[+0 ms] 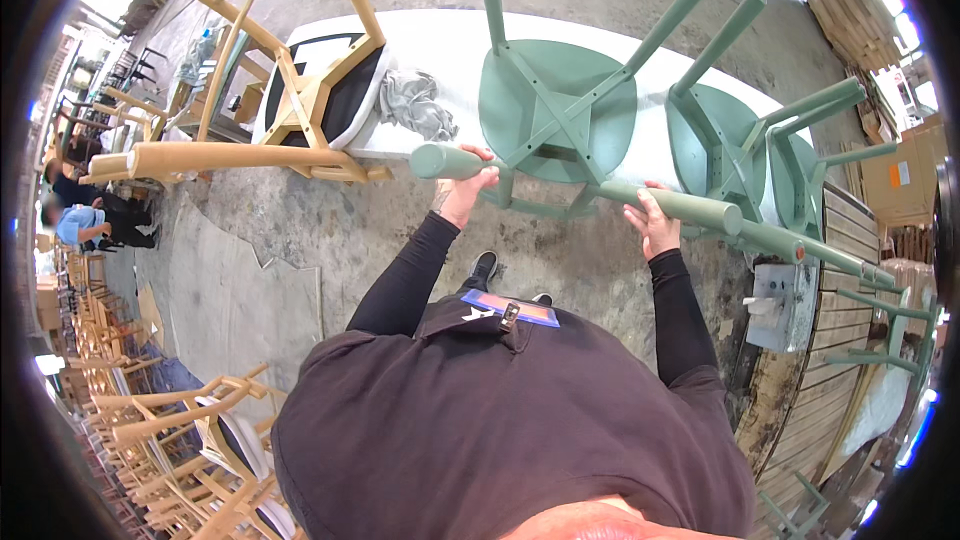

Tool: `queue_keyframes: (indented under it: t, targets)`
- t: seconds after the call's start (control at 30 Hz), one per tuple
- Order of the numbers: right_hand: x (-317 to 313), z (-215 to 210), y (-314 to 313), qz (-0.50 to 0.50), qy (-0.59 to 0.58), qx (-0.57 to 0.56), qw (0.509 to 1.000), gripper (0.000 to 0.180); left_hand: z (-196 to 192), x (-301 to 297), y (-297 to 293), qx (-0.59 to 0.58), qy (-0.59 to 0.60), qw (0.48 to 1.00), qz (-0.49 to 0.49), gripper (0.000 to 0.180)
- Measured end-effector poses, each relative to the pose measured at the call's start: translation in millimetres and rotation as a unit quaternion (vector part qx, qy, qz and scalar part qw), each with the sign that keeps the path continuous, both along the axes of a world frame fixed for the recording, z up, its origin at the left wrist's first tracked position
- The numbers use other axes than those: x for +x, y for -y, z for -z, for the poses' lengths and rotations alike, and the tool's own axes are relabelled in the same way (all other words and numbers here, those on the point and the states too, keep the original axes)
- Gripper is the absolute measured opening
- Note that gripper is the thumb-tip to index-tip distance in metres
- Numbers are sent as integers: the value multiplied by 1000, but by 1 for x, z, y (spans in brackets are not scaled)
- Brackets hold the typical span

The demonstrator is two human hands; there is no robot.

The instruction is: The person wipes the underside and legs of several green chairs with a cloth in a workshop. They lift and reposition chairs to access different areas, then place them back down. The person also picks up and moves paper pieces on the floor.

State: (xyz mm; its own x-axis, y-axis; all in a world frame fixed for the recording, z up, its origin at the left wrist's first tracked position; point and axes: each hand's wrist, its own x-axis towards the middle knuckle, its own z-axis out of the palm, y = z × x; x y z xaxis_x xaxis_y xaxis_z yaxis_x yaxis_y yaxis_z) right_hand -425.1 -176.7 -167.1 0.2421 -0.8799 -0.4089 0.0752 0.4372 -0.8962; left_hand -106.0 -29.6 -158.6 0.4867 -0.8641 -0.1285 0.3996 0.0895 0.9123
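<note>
A green chair [550,112] lies upside down in front of me, its round seat on a white-covered bench [462,80] and its legs pointing up. My left hand [466,193] is closed round its near left leg [440,161]. On the near right leg [700,208], my right hand [655,225] has its fingers closed along the side. Crossed braces with small screw holes join under the seat. To the right, a second green chair [715,130] is also upturned, with part of another beyond it.
At left, an upturned natural-wood chair [312,105] with a dark seat underside rests on the bench beside a crumpled grey cloth [415,103]. Stacked wooden chairs [200,430] fill the lower left. A slatted wooden platform [835,310] and cardboard box [903,180] are right. Two people [90,220] are far left.
</note>
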Motion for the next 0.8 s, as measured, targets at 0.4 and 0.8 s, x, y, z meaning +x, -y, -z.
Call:
queue_keyframes:
  t: [0.4, 0.8]
  targets:
    - [126, 9, -33, 0, 78, -45, 996, 34, -16, 117, -42, 35, 41, 998, -16, 30]
    - [50, 59, -75, -161, -239, -232, 929, 41, 63, 105, -96, 321, 294, 897, 84, 33]
